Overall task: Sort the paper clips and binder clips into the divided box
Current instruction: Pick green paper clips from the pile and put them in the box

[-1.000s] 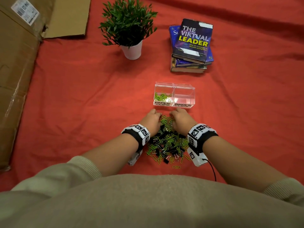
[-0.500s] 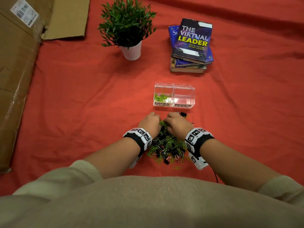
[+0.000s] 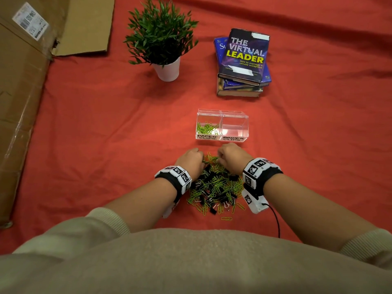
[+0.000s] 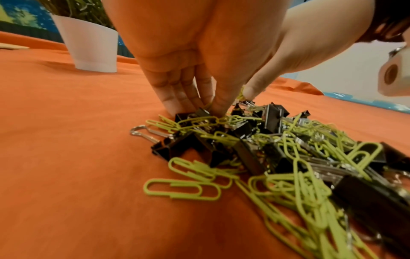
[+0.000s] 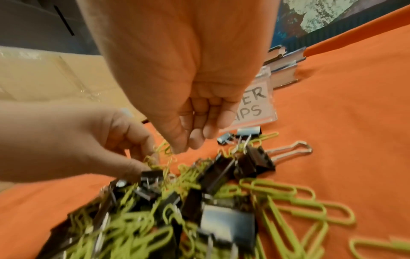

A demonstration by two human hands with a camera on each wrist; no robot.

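Paper clips [image 3: 214,159] pinched, both hands curled, knuckles up

clip pile [image 3: 216,187] before divided box [image 3: 222,137]

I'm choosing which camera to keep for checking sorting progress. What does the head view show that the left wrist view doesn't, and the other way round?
Only the head view shows the divided box: green paper clips in its "PAPER CLIPS" side, nothing visible in its "BINDER CLIPS" side. It also shows the books and the cardboard.

Only the left wrist view shows the left hand's fingers from below, reaching into the pile's far edge.

Both show the mixed clip pile, the potted plant and the red cloth.
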